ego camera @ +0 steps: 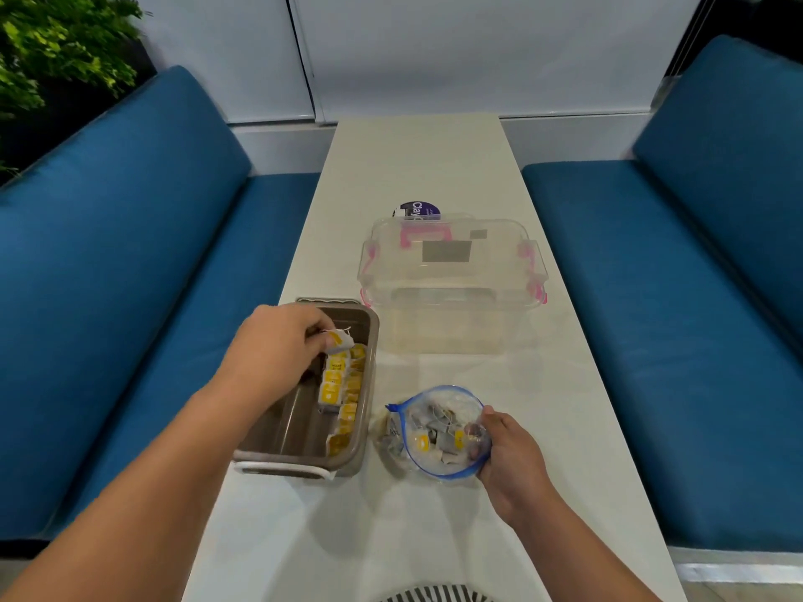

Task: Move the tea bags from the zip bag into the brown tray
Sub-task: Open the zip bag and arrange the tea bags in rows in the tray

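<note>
Pinching one tea bag (pixel 340 341) between thumb and curled fingertips, the left hand (pixel 282 336) hovers over the far end of the brown tray (pixel 300 464). A row of yellow-tagged tea bags (pixel 336 384) already lies along the tray's right wall. The right hand (pixel 508 454) grips the near right edge of the zip bag (pixel 430 467), holding its blue-rimmed mouth open on the counter (pixel 434 536). More bags (pixel 436 427) sit heaped inside, so the job looks partly done.

These bags are likely very light, soft and papery, with thin strings and tags that can snag on one another. A gentle pinch on the body or the tag should do, while a hard squeeze risks tearing the paper. The zip bag is limp and slippery and would probably slump shut without a hand on its rim.

A clear lidded box (pixel 452 280) with pink clasps stands just beyond the tray and bag, and a purple-labelled tub (pixel 419 210) shows behind it. Neither blocks the short path between bag and tray. Blue benches (pixel 130 254) flank the counter on both sides.
</note>
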`<action>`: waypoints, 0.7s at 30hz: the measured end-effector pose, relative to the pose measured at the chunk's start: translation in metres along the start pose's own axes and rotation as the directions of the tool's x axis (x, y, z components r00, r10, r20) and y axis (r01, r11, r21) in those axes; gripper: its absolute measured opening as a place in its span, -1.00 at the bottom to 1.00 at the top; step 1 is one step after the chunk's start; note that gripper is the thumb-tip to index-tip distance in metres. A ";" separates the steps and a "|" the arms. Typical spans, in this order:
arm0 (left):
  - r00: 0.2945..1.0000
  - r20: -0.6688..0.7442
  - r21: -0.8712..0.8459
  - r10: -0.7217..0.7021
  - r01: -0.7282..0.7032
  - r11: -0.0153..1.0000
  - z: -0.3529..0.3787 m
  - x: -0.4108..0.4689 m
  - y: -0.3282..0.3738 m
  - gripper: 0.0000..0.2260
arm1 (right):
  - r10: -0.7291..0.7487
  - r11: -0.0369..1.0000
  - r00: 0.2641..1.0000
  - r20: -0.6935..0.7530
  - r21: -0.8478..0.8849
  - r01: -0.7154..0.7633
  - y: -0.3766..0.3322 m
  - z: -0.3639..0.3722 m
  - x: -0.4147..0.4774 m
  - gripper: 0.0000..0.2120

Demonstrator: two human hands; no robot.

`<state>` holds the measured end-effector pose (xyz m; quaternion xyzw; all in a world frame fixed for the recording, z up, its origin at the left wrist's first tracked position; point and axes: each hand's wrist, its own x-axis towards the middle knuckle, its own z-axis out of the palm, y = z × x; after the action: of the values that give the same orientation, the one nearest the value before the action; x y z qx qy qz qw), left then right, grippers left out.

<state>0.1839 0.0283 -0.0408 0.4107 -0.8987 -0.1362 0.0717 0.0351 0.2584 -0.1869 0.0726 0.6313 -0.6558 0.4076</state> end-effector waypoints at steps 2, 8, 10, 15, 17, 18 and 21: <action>0.997 0.082 0.100 0.011 -0.019 0.995 0.003 0.006 -0.011 -0.97 | 0.003 1.000 1.000 0.009 -0.006 -0.002 -0.001 0.000 0.001 -0.72; 0.926 0.378 0.275 -0.007 -0.105 0.956 0.029 0.013 -0.022 -0.95 | 0.006 1.000 1.000 0.008 -0.009 -0.006 -0.001 -0.001 0.003 -0.72; 0.896 0.443 0.302 -0.026 -0.122 0.945 0.042 0.017 -0.024 -0.91 | 0.009 1.000 1.000 0.011 -0.001 -0.009 -0.001 -0.003 0.004 -0.73; 0.864 0.501 0.349 -0.054 -0.145 0.926 0.067 0.024 -0.031 -0.84 | 0.012 1.000 1.000 0.018 0.010 -0.012 -0.003 -0.005 0.002 -0.74; 0.862 0.504 0.364 -0.055 -0.154 0.919 0.074 0.027 -0.033 -0.84 | 0.009 1.000 1.000 0.017 0.011 -0.009 -0.002 -0.006 0.003 -0.74; 0.863 0.503 0.366 -0.057 -0.153 0.918 0.077 0.028 -0.034 -0.83 | 0.010 1.000 1.000 0.018 0.012 -0.010 -0.001 -0.006 0.003 -0.74; 0.881 0.472 0.363 -0.036 -0.158 0.918 0.082 0.031 -0.034 -0.85 | 0.010 1.000 1.000 0.018 0.009 -0.010 0.000 -0.007 0.003 -0.73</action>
<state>0.1682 -0.0016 -0.1288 0.3423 -0.9105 -0.0469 -0.2271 0.0304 0.2628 -0.1902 0.0719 0.6242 -0.6574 0.4160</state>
